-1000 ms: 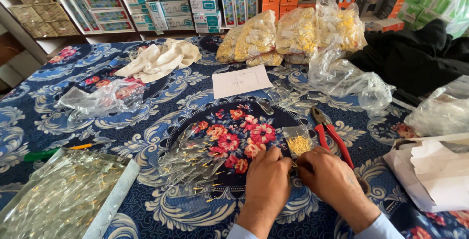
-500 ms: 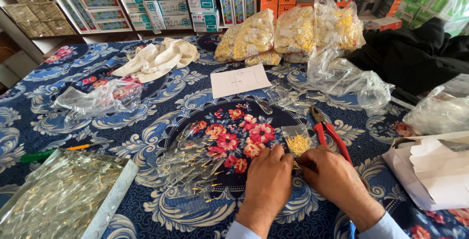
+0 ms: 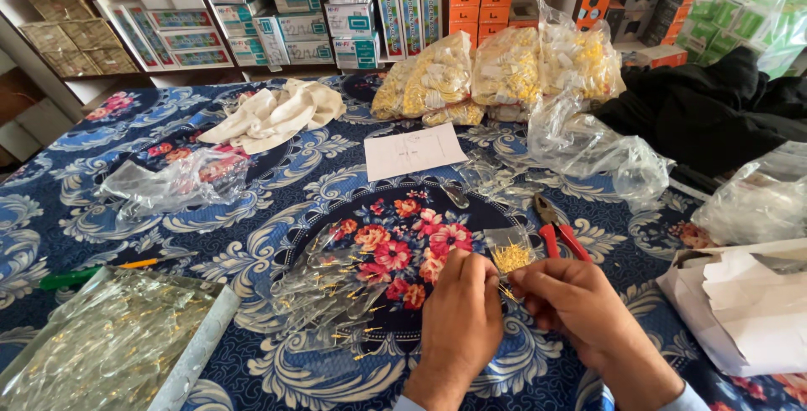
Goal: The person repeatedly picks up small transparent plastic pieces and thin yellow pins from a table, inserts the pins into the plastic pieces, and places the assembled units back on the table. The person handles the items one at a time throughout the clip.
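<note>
Just right of the hands lie red-handled pliers (image 3: 556, 230). Beyond them sits a white paper sheet (image 3: 413, 150), with bags of yellow pieces (image 3: 504, 71) farther back. A cream cloth (image 3: 277, 113) rests far ahead to their left, a green screwdriver (image 3: 80, 275) well left.

Small clear bag of yellow pins (image 3: 509, 255) lies flat on the tabletop just beyond your fingertips, its near edge touching them. One thin pin (image 3: 507, 292) sits pinched between your two hands, slanted; its far end is too small to resolve.
</note>
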